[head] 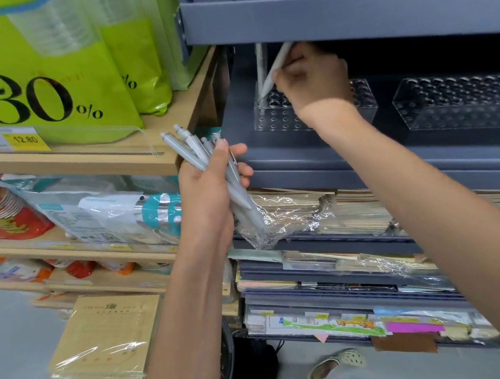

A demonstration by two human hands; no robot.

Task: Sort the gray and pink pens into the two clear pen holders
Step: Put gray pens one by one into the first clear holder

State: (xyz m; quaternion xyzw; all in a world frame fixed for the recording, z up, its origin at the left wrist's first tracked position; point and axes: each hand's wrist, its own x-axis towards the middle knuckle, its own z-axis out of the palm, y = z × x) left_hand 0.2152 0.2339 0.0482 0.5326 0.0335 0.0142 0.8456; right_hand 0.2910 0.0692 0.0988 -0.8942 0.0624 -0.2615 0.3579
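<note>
Head view: we locate everything from the near pen holder (277, 119), the clear perforated block on the gray shelf (335, 156). Below and left of it, off the shelf, our left hand (210, 192) grips a bundle of gray pens (193, 152), fingers curled round them, button ends up. A clear wrapper (267, 222) hangs beneath. At the holder's rear left corner a standing pen (260, 63) is seated upright. Just right of it, the held pen (276, 65) lies tilted, tip down-left over the hole grid. Our right hand (311, 78), directly above the holder, pinches it with curled fingers. In our judgement, seating it requires bringing this axis vertical over a free hole. The second holder (464, 103) sits well to the right. We can identify no pink pens.
</note>
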